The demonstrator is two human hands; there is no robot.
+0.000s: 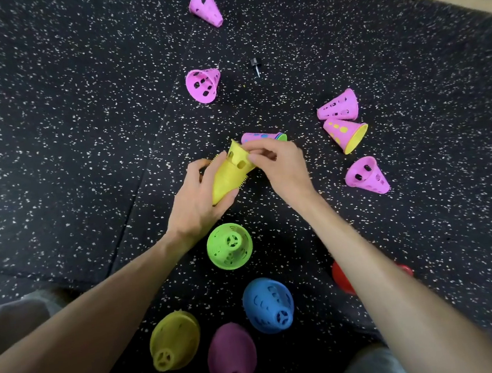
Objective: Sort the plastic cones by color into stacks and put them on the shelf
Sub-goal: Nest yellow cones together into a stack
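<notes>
Between both hands' fingers (pixel 257 151), yellow cones (pixel 231 172), gripped, above floor

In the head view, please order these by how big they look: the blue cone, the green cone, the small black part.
1. Blue cone, though it lies nearer the camera.
2. Green cone, close to the blue one; true sizes may match.
3. Black part, by far the smallest.

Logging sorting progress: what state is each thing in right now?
Left hand: grips yellow cones.
Right hand: pinches the top yellow cone.
Green stack: upright.
Blue stack: upright.
Yellow stack: upright.
Purple stack: upright.
Loose pink cones: on their sides.
</notes>
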